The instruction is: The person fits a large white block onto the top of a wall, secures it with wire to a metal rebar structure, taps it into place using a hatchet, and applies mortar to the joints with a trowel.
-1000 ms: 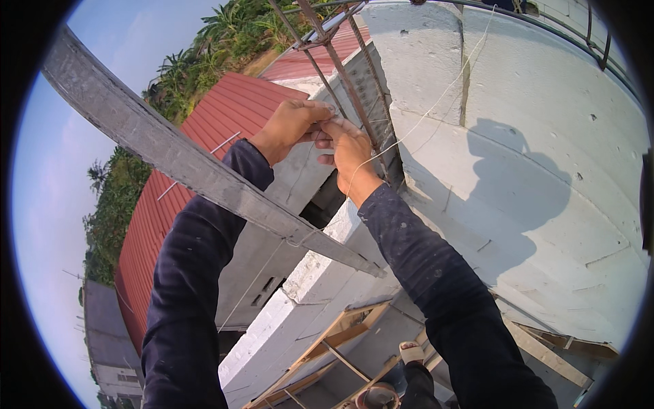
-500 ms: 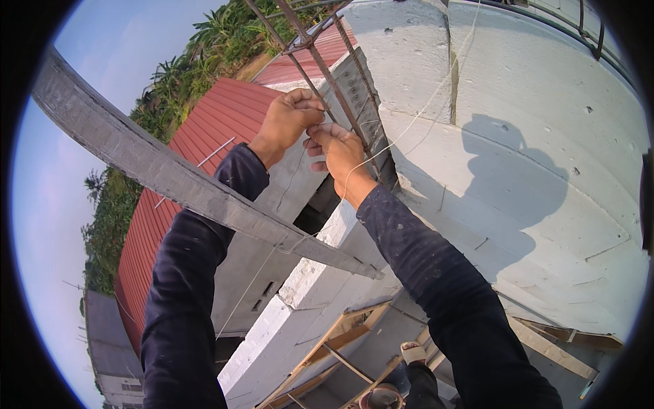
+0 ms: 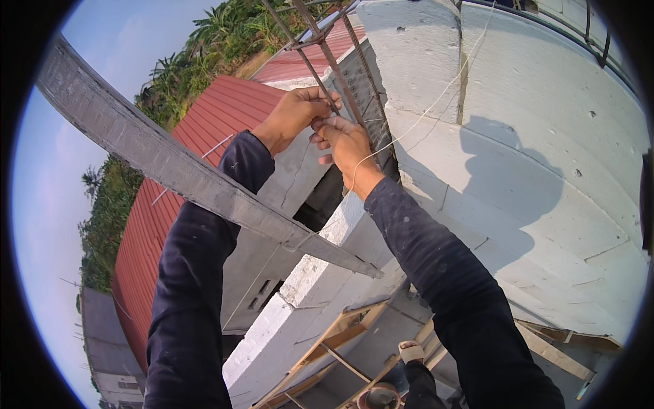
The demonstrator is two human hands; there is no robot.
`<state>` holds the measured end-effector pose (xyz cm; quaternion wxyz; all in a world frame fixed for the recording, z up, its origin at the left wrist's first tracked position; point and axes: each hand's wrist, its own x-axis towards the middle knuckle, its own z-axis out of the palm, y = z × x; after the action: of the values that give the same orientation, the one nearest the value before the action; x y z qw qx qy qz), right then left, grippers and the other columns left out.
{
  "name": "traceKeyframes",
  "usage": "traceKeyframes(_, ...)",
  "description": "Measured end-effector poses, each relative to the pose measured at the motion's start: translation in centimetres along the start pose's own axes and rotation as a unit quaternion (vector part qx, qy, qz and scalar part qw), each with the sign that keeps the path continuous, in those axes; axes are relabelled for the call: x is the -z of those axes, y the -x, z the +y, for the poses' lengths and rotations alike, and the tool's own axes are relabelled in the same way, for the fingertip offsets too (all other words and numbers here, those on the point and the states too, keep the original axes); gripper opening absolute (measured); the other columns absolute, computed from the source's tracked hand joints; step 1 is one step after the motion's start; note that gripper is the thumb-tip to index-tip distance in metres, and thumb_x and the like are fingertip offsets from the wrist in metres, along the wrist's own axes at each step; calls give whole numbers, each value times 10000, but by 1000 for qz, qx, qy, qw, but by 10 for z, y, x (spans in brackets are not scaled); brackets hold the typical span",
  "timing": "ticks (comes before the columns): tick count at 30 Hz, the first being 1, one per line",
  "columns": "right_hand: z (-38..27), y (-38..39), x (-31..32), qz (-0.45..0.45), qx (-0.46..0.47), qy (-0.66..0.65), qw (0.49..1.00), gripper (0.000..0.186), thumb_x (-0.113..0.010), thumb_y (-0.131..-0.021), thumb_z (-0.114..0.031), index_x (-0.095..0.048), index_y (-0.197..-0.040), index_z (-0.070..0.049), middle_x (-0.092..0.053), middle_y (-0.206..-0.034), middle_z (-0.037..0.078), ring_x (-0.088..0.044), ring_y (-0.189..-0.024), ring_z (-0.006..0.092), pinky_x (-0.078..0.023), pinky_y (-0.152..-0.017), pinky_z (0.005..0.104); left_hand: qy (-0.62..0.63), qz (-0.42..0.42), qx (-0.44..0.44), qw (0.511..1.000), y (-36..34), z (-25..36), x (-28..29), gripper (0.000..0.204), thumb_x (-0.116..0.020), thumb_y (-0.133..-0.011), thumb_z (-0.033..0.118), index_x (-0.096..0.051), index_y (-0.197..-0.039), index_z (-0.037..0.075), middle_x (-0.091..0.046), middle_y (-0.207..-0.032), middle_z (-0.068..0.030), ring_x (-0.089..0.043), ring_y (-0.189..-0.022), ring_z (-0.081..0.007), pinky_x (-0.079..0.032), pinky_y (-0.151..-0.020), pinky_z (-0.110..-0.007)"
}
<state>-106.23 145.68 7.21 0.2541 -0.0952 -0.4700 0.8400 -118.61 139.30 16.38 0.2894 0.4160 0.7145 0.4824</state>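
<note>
My left hand [image 3: 298,117] has its fingers bent around the upper part of a vertical rebar cage [image 3: 325,51], its thumb close to my right fingertips. Just below it, my right hand [image 3: 347,150] pinches at the same bar, the fingers curled. What the fingertips hold is too small and hidden to make out. A thin white string [image 3: 437,95] runs down from the top of the white block wall [image 3: 524,82], passes by my right wrist and continues to a grey straight-edged beam [image 3: 150,143], which slants across above my left forearm and is looped with string.
A white block ledge [image 3: 300,279] lies below my hands. Red sheet roofing [image 3: 184,157], trees [image 3: 109,211] and a grey building [image 3: 109,327] are beyond at left. At the bottom are wooden framing [image 3: 340,354], my sandalled foot [image 3: 412,351] and a bucket [image 3: 378,397].
My hands stay at the same place on the rebar, with small shifts of the fingers and a slight turn of my right hand. The whole view has shifted a little.
</note>
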Motion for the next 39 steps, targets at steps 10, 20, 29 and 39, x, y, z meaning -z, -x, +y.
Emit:
traceKeyframes(10, -3, 3, 7, 9, -7, 25, 1000, 197, -621, -1057, -193, -756, -1103, -58, -741, -940, 28, -644, -863, 87, -548, -641, 259, 40, -29, 70, 996, 8, 9, -8, 367, -699, -1043, 383, -620, -1290, 122, -602, -1346, -58, -537, -1358, -204, -441, -1142, -473)
traceKeyframes(20, -3, 5, 9, 12, -12, 41, 999, 185, -616, -1051, -204, -752, -1082, -83, -740, -932, 21, -630, -865, 88, -567, -658, 277, -9, -29, 34, 999, 2, -1, -4, 196, -728, -1034, 310, -660, -1120, 147, -662, -1137, 28, -611, -1214, -150, -490, -1087, -420)
traceKeyframes(29, -2, 0, 15, -1, -37, 26, 999, 164, -709, -1048, -287, -750, -1093, -135, -757, -956, 0, -639, -855, 79, -581, -680, 295, -30, -51, -46, 997, -5, -11, 23, 165, -685, -1038, 98, -726, -1181, 27, -765, -1178, -81, -741, -1076, -186, -596, -1022, -359)
traceKeyframes(39, -10, -4, 7, -21, -67, 42, 997, 166, -727, -1054, -278, -748, -1127, -130, -754, -956, -4, -656, -838, 69, -602, -718, 271, 86, 110, 51, 989, 6, -24, 8, 123, -710, -1052, 160, -681, -1155, 100, -761, -1125, -63, -736, -1059, -191, -605, -970, -392)
